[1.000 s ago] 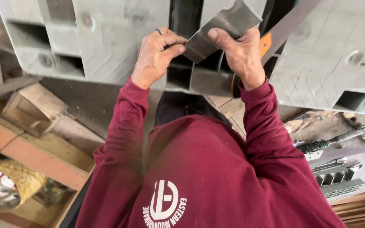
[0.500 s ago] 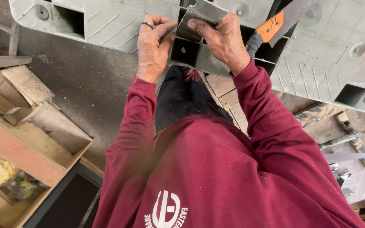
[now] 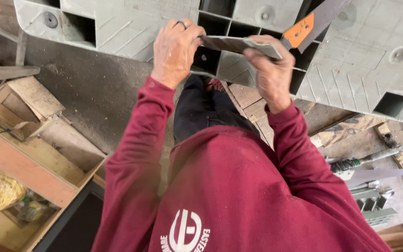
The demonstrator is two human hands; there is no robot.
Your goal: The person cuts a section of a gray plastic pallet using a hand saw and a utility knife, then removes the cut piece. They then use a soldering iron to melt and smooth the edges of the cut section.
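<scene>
Person in a maroon sweatshirt and dark trousers, seen from above.

The sweatshirt (image 3: 239, 186) is a deep maroon, long-sleeved, of thick soft cloth that folds along both arms. Its sleeves end in ribbed cuffs at the wrists; the left cuff (image 3: 157, 88) and the right cuff (image 3: 281, 109) both sit snug. On the chest is a white print (image 3: 185, 233): a round emblem with a letter-like shape inside and a curved line of lettering beside it. Below the shirt show black trousers (image 3: 199, 112), and past them a bit of red and dark footwear (image 3: 214, 85). The left hand (image 3: 176, 51) wears a dark ring (image 3: 182, 23) on one finger. The right hand (image 3: 271, 70) is bare.
</scene>
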